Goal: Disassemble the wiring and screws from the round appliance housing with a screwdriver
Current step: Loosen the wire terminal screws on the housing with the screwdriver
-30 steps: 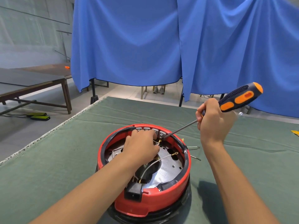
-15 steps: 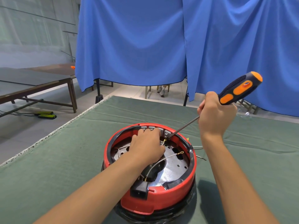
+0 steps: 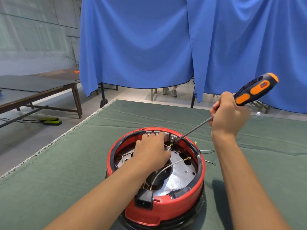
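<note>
Red round appliance housing sits open side up on the green table cover, near centre; left hand reaches inside at the far rim, fingers curled, whether round a wire I cannot tell; right hand clamped on the orange-black screwdriver, tip at the far-right terminal clip. Risks, by judgement: housing shifts under leverage; slanted tip slips toward the fingers; loose grey ring-terminal wire snags.

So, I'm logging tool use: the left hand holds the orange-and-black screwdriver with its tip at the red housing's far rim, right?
Not quite: the head view shows the right hand gripping the screwdriver. Its tip is at the red housing's far rim; the left hand rests inside.
</note>
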The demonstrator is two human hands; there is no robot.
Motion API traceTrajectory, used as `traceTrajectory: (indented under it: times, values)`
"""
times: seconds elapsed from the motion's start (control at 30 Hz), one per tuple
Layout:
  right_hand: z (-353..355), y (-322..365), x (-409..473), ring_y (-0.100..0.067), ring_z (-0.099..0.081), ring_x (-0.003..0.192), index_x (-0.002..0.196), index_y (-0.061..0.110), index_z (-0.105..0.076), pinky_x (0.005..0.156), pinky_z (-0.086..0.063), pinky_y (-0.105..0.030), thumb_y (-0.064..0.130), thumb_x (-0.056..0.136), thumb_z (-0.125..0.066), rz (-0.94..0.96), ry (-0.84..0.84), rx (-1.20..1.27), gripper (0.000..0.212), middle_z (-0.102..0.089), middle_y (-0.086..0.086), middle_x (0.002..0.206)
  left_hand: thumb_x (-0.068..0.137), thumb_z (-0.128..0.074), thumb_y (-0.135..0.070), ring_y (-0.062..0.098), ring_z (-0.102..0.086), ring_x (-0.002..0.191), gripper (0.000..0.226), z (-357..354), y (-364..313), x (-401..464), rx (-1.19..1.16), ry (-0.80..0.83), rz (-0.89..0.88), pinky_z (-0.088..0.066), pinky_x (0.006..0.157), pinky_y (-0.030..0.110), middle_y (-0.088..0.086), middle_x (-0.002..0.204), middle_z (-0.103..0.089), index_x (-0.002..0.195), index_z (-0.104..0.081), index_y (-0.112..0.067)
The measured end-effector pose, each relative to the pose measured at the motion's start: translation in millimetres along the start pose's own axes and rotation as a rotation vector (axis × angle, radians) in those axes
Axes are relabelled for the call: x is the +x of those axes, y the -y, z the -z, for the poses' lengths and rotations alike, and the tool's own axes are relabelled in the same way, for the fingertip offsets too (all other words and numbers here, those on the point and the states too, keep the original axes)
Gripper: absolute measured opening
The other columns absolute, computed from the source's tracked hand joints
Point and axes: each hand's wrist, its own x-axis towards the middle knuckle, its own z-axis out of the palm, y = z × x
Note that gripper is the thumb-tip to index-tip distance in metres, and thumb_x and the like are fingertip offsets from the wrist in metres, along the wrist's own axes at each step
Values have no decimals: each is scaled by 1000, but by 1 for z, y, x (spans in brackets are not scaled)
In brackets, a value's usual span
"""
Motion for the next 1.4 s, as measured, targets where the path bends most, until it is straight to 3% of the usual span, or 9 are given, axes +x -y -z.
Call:
traceTrajectory:
  times: [0.13,0.37,0.67,0.77,0.93,1.2,1.4]
  values:
    - [-2,7,-21,-17,-30,35,51,-6,-40,40,-26,-16,8,67,-50,144,74,21,23,-33,-1,39,89,-56,-34,24,-37,121,38,0,2,1,-7,18,-3,-31,95,38,2,125,-54,127,-50,-27]
    - [3,7,-60,-10,-34,37,53,16,-40,40,-31,-16,20,63,-54,265,239,52,18,-39,8,42,89,-56,-35,26,-35,124,39,1,3,1,-33,36,3,-31,97,39,6,130,-49,128,-50,-29]
    - [5,0,-83,-7,-37,41,63,5,-46,44,-33,-18,19,67,-54,346,319,12,17,-38,-6,49,89,-52,-31,30,-28,121,38,1,3,-4,70,-22,-9,-30,95,38,12,129,-37,127,-53,-26]
    - [0,4,-77,-14,-33,40,55,12,-42,42,-31,-19,17,68,-52,339,244,-27,17,-37,-2,45,89,-52,-30,32,-26,121,37,1,0,-8,144,-64,-10,-29,96,39,13,129,-35,125,-56,-26]
    - [-7,9,-49,-21,-30,35,45,8,-38,43,-26,-21,10,69,-49,237,48,-74,26,-35,3,35,90,-52,-33,29,-27,117,29,5,-3,-10,225,-156,-31,-28,97,38,10,125,-30,116,-59,-23]
    - [-2,4,-23,-19,-32,36,32,17,-42,46,-25,-18,18,63,-49,26,-137,-3,32,-36,6,35,88,-54,-32,34,-17,134,37,5,3,-7,196,-90,-39,-16,113,46,13,140,-27,125,-56,-25]
    - [-1,4,-19,-19,-32,36,38,19,-39,44,-24,-17,17,62,-50,9,-130,20,27,-36,3,37,87,-55,-32,33,-18,134,38,2,5,-6,186,-87,-51,-12,114,47,12,142,-27,125,-56,-28]
